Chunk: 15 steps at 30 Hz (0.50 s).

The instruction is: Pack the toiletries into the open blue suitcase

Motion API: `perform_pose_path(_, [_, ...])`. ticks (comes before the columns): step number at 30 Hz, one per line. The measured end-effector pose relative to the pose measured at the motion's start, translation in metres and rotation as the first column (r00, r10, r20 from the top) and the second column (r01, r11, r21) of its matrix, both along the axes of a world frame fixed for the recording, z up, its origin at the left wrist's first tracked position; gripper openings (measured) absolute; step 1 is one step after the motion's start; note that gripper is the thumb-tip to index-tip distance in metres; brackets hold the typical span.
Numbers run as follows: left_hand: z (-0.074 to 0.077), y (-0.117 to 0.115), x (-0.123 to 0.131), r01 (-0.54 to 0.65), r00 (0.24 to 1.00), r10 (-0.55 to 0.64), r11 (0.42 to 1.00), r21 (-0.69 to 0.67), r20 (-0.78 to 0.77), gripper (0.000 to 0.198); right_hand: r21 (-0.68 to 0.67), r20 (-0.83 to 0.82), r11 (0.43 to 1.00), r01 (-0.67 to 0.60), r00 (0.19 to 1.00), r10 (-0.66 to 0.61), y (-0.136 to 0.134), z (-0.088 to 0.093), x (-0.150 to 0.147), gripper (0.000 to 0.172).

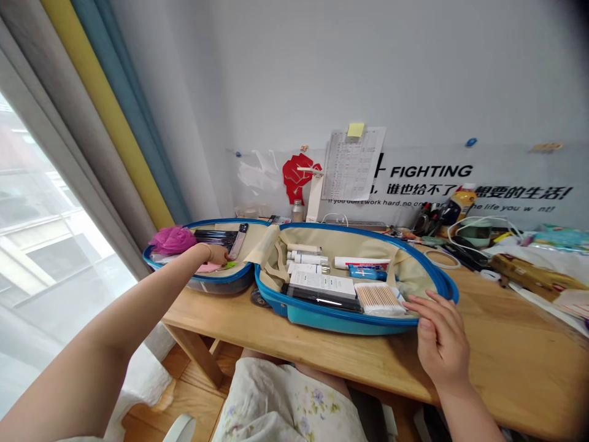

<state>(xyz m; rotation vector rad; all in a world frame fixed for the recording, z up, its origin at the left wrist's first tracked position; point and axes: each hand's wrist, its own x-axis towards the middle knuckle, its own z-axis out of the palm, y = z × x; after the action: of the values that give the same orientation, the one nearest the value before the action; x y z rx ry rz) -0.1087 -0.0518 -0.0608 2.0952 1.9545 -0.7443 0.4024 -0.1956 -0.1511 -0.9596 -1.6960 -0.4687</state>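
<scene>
The blue suitcase [338, 324] lies open along the near edge of the desk [501, 350], toward its left end. In its left half, the left hand [212, 255] reaches down with bent fingers beside a pink item [209, 267] and a lime-green piece [230, 265]; I cannot tell whether it grips either. A purple bath puff [172, 240] sits at that half's left end, with black packets [214, 237] behind the hand.

The right hand [440, 331] lies over the right half's near rim, fingers loosely apart and clamped on nothing. Its fingertips are just beside a pack of cotton swabs [380, 299]; a white box [322, 283] and a toothpaste tube [361, 263] lie farther in.

Along the desk's far edge stands an orange-and-dark bottle [462, 202], below a lettered banner [432, 172].
</scene>
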Motion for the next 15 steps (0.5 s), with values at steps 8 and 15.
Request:
perform_pose_path(8, [0.004,-0.005,0.010,0.096,0.992,-0.093,0.995,0.038,-0.084,0.022,-0.014,-0.020,1.000,0.009,1.000,-0.009,0.000,-0.002,0.000,0.026])
perform_pose_path(15, [0.019,-0.016,0.018,0.102,0.994,-0.094,0.975,0.196,-0.049,0.028,-0.030,-0.033,1.000,0.007,0.999,-0.008,-0.001,-0.001,-0.001,0.025])
